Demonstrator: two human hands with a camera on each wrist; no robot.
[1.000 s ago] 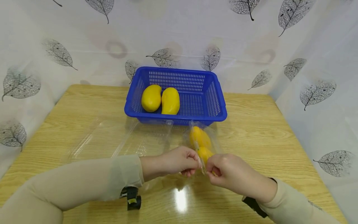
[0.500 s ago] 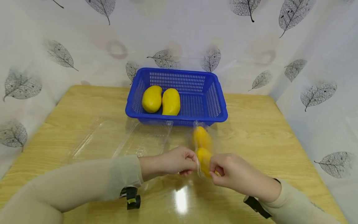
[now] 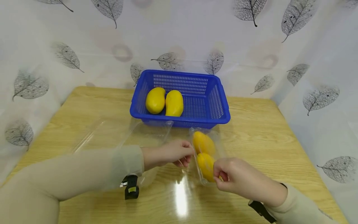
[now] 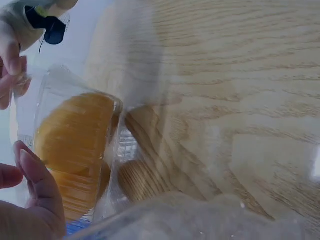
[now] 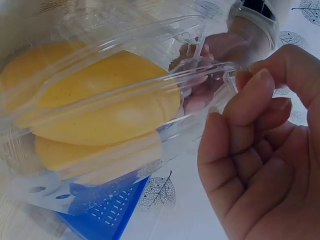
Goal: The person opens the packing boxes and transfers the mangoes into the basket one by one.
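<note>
A clear plastic clamshell box (image 3: 202, 179) stands between my hands, just in front of the blue basket. Two yellow mangoes (image 3: 205, 165) lie one behind the other inside it. With curled fingers my left hand (image 3: 179, 153) pinches the box's left edge. On the near right, my right hand (image 3: 237, 175) pinches a corner of its thin plastic between thumb and forefinger. The right wrist view shows this pinch, with two long clear rims (image 5: 135, 90) spread apart above the fruit. Seen through the plastic there, my left hand is partly blurred.
The blue basket (image 3: 179, 119) at the back holds two more mangoes (image 3: 165, 101) in its left half. Another clear plastic container (image 3: 92, 133), hard to see, lies left, partly behind my left forearm. A leaf-print curtain (image 3: 193, 37) hangs behind the wooden table (image 3: 260, 130).
My hands have drawn apart from the box's near corner, the right one rightward and nearer, the left one slightly leftward. The box's left edge now shows more clearly, leaning leftward.
</note>
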